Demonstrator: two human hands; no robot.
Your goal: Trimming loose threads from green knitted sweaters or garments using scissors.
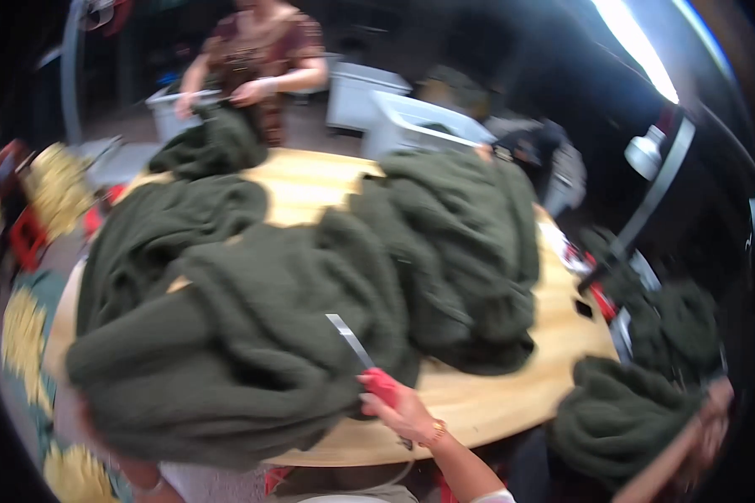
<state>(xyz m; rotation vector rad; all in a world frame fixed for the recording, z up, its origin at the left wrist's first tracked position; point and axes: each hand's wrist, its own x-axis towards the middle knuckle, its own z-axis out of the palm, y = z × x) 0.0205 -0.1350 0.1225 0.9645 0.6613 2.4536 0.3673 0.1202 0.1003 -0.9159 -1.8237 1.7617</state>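
The left hand [92,423] blurs at 1 green cloth's [252,335] edge on the table [478,411], grip unclear. The right hand [404,412] is curled round 1 red-handled blade [382,386]. Beyond: 2 green bundles [466,243], then 1 co-worker [268,46] handling 1 more.

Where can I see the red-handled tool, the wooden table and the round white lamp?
Red-handled tool [382,384]: head view, on its red handle.
Wooden table [495,404]: head view, on its bare near-right top.
Round white lamp [644,154]: head view, on its white body.
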